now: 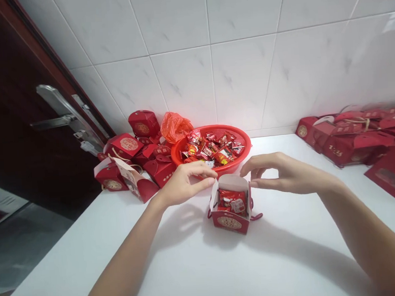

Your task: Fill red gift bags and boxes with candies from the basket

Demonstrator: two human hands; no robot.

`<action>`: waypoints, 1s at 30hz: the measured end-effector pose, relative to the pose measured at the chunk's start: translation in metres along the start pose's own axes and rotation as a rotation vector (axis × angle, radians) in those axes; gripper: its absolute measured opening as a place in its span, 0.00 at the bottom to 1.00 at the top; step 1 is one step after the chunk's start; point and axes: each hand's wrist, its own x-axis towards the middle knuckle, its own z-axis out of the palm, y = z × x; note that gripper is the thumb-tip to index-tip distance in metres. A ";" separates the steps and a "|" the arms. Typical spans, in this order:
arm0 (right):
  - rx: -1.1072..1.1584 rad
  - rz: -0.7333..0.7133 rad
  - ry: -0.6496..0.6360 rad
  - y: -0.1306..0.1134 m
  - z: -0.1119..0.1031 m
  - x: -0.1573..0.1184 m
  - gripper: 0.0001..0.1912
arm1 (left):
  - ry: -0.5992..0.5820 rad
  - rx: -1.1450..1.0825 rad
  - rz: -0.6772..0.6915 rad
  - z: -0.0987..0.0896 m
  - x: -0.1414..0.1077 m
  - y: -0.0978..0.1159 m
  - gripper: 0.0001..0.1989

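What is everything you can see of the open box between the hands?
The red box looks like folded card, with whitish inner faces and a gold round emblem on its front. It stands upright on the white table, near a red basket, its top open and flaps raised. Red packets lie inside; dark red cord shows at both sides. The left hand and right hand are at its upper edges; whether they grip is unclear.

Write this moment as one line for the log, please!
left hand: at left side of red box | right hand: at right side | box: open, red packets inside | basket: behind box, holding more
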 end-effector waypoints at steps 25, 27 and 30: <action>0.080 0.250 0.501 0.037 0.115 -0.035 0.14 | -0.190 -0.132 0.010 0.037 -0.027 -0.014 0.14; 0.121 0.232 0.495 0.035 0.116 -0.034 0.14 | -0.118 -0.132 0.035 0.042 -0.029 -0.018 0.11; 0.148 0.191 0.505 0.034 0.118 -0.034 0.12 | 0.034 -0.128 0.026 0.054 -0.033 -0.024 0.09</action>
